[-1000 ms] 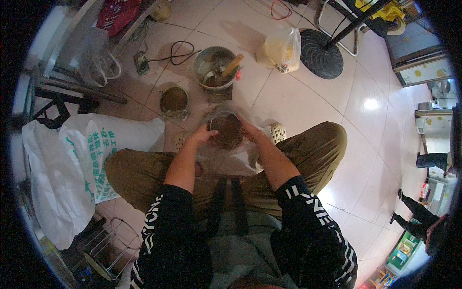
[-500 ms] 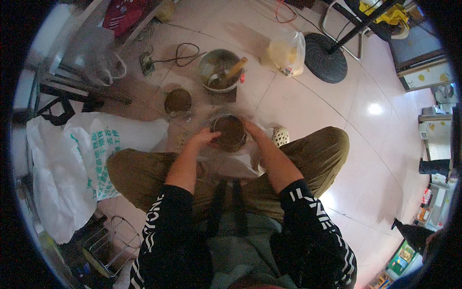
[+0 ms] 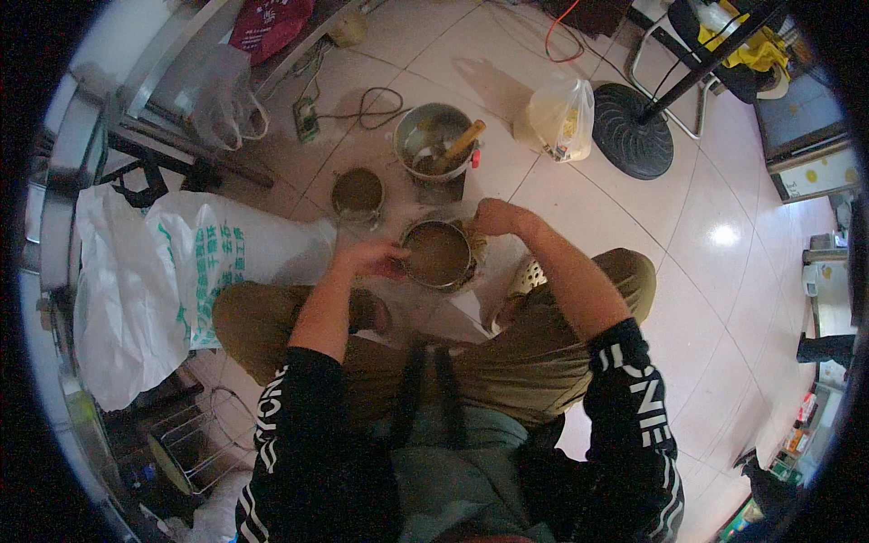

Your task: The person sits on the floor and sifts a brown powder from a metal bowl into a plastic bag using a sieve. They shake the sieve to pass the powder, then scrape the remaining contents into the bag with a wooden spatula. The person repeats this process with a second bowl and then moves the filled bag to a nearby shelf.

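Here we are on the tiled floor point(image 3: 674, 213), and the round container point(image 3: 434, 287) sits centre stage, between the person's knees and just ahead of them, its mouth facing up so the brown contents point(image 3: 438, 253) show. A handy spot, that: both arms reach it without a stretch.

In from the left comes the left hand point(image 3: 374, 257), right by the container's side, apparently there to steady it; its fingers point toward the wall, but whether they grip or merely rest I cannot tell. Over at the far right of the rim, the right hand point(image 3: 502, 217) is up with its fingers curled inward. Clear plastic film point(image 3: 450, 210) spreads near them along the far edge; whether they pinch it is too blurred to call.

Look beyond! A second round container point(image 3: 367, 217), also brown inside, stands to the far left, well within reach. Next to it, the metal pot point(image 3: 405, 149) has a wooden handle point(image 3: 467, 138) leaning out over its rim toward the right, probably left that way for an easy grab. A knotted-looking clear bag point(image 3: 554, 127) stands off to the right, out of the way, while the big white sack point(image 3: 253, 262) lies at the left knee, likely parked clear of the hands.
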The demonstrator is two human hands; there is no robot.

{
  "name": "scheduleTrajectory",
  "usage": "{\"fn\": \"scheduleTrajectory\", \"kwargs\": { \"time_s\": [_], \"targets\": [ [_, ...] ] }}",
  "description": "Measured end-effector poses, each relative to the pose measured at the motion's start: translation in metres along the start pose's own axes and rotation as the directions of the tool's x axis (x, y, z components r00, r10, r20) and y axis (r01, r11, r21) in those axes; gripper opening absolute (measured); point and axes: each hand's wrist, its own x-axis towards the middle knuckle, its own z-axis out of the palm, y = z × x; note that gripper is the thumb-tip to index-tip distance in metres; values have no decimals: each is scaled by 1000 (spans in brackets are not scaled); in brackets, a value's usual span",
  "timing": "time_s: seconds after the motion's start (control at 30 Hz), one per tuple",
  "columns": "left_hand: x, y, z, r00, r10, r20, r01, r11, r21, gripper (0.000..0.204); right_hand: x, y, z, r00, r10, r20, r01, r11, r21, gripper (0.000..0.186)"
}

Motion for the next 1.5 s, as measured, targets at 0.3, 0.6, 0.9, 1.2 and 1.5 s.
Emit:
{"fn": "scheduleTrajectory", "kwargs": {
  "time_s": [0.3,0.6,0.9,1.2,1.5],
  "targets": [
    [-75,33,-71,988,121,-93,-124,992,-26,37,-84,-20,-55,967,-78,-243,92,995,46,40],
    [-66,35,-160,855,317,-411,-397,909,-123,32,-113,-28,-55,982,-37,-184,66,986,155,43],
    [15,24,-248,593,345,-728,-190,938,290,32,-114,-21,-46,975,29,-220,-8,995,95,44],
    [82,11,-241,368,716,-593,28,629,777,43,-111,-20,-52,974,27,-226,-24,1000,14,42],
    [59,-3,-215,226,848,-480,155,456,877,46,-114,-24,-54,971,-34,-235,36,999,3,41]
  ]
}}
